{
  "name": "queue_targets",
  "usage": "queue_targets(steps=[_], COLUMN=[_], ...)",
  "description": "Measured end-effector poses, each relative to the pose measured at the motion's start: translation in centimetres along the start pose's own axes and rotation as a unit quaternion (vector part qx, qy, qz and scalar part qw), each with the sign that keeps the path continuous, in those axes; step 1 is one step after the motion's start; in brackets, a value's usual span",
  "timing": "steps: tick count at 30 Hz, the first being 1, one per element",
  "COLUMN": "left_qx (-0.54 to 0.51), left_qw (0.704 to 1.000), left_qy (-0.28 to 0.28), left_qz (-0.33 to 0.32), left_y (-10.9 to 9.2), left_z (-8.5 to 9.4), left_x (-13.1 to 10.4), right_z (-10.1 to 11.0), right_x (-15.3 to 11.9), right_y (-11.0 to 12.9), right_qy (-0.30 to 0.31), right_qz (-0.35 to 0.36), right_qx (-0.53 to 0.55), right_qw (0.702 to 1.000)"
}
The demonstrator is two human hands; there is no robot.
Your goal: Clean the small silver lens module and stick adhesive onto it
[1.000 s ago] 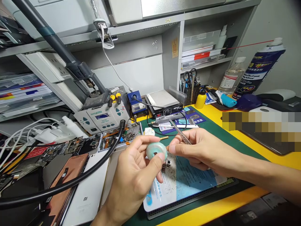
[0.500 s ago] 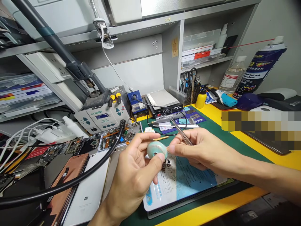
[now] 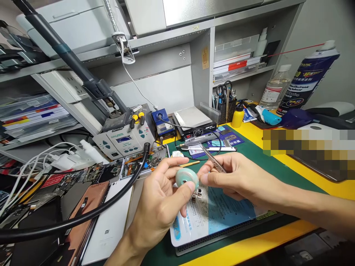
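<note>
A round teal spool of desoldering wick [image 3: 186,177] is gripped on its rim between the thumb and fingers of my left hand [image 3: 163,203]. My right hand [image 3: 235,177] has metal tweezers [image 3: 215,161] lying across it, their tips pointing up and to the left. Its thumb and forefinger pinch together at the spool's right edge, where a thin copper-coloured end barely shows. Below the spool, small silvery camera-like parts [image 3: 199,193] rest on a blue-and-white printed board [image 3: 219,221]. My left fingertips behind the spool are partly hidden.
A thick black hose [image 3: 116,199] crosses the left side above a white phone [image 3: 111,218]. Behind stand a grey hot-air station [image 3: 124,142], a parts tray [image 3: 146,162], a heating plate [image 3: 194,118] and a yellow bottle [image 3: 237,116]. A green mat [image 3: 266,162] covers the table.
The camera view has shifted slightly, so the left-side things sit further right. Both hands keep their holds, with the spool and tweezers almost unmoved.
</note>
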State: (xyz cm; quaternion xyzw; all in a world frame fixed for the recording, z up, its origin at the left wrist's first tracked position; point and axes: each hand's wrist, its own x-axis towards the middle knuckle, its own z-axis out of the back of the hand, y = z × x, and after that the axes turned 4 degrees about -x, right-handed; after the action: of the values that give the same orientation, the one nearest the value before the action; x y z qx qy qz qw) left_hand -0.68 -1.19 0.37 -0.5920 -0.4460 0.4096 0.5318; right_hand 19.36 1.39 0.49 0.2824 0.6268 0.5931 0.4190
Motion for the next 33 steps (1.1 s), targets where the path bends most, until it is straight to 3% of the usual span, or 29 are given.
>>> queue_targets(steps=[5,13,20,33], left_qx=[0.016,0.054,0.032,0.034], left_qw=[1.000,0.997,0.998,0.999], left_qy=[-0.006,-0.039,-0.033,-0.018], left_qz=[0.000,-0.039,-0.031,0.006], left_y=[-0.1,0.7,0.3,-0.2], left_z=[-0.2,-0.4,0.0,0.7], left_x=[-0.2,-0.2,-0.1,-0.2], right_z=[0.1,0.0,0.5,0.6], right_x=[-0.2,0.3,0.6,0.6], right_y=[0.7,-0.9,0.0,-0.7], right_qy=[-0.007,-0.057,0.001,0.020], right_qz=[0.016,0.043,-0.016,-0.001], right_qx=[-0.018,-0.063,0.083,0.039], right_qw=[1.000,0.995,0.996,0.999])
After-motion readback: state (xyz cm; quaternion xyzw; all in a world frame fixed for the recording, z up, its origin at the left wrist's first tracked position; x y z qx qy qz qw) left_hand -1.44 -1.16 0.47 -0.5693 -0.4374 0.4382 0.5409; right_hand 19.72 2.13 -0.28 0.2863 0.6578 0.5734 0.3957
